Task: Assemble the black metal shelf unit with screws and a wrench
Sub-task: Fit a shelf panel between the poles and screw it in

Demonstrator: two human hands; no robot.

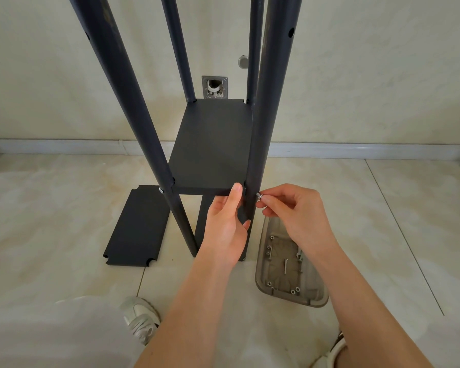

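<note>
A black shelf unit stands on the floor, with several dark upright poles and one black shelf panel (210, 144) fitted between them. My left hand (227, 221) holds the shelf's front right corner, thumb on the front edge, beside the near right pole (266, 123). My right hand (290, 208) pinches a silver screw (259, 195) against the right side of that pole at shelf height. Another screw (161, 190) shows on the near left pole. No wrench is clearly seen.
A second black shelf panel (137, 227) lies flat on the tiled floor at left. A grey tray (314, 296) with several screws and nuts lies at right, below my right hand. My shoes (141, 318) are near the bottom. The wall and baseboard stand close behind.
</note>
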